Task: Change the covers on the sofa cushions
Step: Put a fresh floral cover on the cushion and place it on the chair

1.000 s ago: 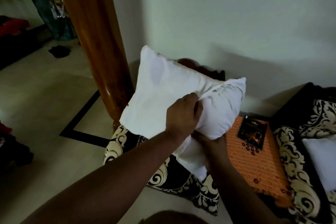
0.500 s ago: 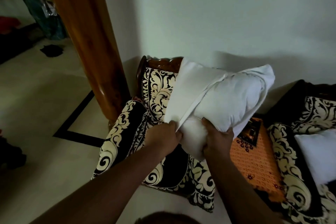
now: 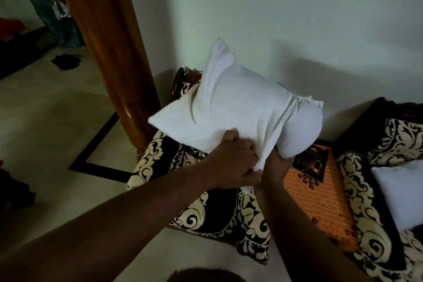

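Note:
I hold a white cushion (image 3: 297,130) up over the sofa, partly inside a white cover (image 3: 229,110). The cover wraps its left part, and the bare rounded end bulges out at the right. My left hand (image 3: 235,162) grips the cover's gathered edge near the bottom. My right hand (image 3: 274,165) holds the cushion from below, its fingers mostly hidden under the fabric. A second white cushion (image 3: 402,192) lies on the sofa seat at the far right.
The sofa (image 3: 206,213) has black and cream scroll-patterned upholstery. An orange woven mat (image 3: 320,204) with a dark packet (image 3: 309,162) lies on it. A thick wooden pillar (image 3: 107,41) stands to the left. Dark items (image 3: 66,62) lie on the pale floor behind.
The cushion has swung and turned upward, its covered end now at the left. My left hand shifted right to meet my right hand at the cover's edge.

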Action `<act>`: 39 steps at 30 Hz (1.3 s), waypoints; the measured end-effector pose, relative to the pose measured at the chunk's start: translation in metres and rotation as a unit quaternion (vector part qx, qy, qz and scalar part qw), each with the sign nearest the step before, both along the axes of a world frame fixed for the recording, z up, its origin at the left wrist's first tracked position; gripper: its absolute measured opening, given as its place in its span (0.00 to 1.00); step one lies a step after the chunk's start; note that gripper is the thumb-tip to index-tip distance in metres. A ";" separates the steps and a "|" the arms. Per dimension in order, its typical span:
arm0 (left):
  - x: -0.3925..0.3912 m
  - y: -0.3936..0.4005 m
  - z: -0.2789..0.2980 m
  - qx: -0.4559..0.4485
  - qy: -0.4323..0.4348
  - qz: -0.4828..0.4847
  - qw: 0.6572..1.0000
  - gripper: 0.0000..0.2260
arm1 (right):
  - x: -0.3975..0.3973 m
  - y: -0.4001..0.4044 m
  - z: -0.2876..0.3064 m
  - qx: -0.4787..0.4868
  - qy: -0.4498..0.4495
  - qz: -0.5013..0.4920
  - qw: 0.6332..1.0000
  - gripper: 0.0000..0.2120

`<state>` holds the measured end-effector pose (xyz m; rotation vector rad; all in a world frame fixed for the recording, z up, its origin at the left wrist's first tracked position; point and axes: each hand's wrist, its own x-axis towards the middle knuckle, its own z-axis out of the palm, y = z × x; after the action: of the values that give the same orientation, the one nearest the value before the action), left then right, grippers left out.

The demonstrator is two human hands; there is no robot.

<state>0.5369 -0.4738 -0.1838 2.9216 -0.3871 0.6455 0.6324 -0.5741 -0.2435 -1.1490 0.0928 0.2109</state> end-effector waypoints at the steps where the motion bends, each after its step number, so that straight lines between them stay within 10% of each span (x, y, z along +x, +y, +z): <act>1: -0.001 0.002 -0.001 0.001 -0.037 0.049 0.998 0.16 | -0.002 0.001 0.005 0.013 0.016 -0.015 1.000 0.11; 7: -0.019 0.022 -0.051 -0.349 -0.051 0.330 0.876 0.21 | -0.017 -0.002 0.033 0.072 0.153 0.044 0.985 0.29; 11: -0.015 -0.002 -0.075 -0.648 0.108 0.249 0.712 0.28 | -0.020 -0.029 0.005 0.001 0.144 0.052 0.988 0.28; 20: 0.036 -0.038 -0.082 -0.549 0.109 0.326 0.762 0.13 | 0.013 -0.087 -0.030 -0.232 0.241 0.205 0.920 0.29; 23: 0.044 -0.037 -0.097 -0.550 0.151 0.292 0.768 0.14 | 0.032 -0.130 -0.031 -0.533 -0.069 0.250 0.806 0.32; 29: 0.059 -0.062 -0.087 -0.621 0.249 0.168 0.724 0.11 | 0.041 -0.163 -0.080 -0.556 -0.327 0.293 0.706 0.48; 35: 0.072 -0.068 -0.089 -0.473 0.147 0.244 0.834 0.12 | 0.046 -0.138 -0.071 -0.402 -0.320 0.188 0.837 0.24; 39: 0.059 -0.073 -0.113 -0.610 0.183 0.257 0.727 0.34 | 0.060 -0.109 -0.062 -0.313 -0.205 0.111 0.921 0.23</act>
<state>0.5959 -0.5470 -0.2971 1.7048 0.6884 0.1684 0.6920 -0.6827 -0.3056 -1.8244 -0.3706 0.1383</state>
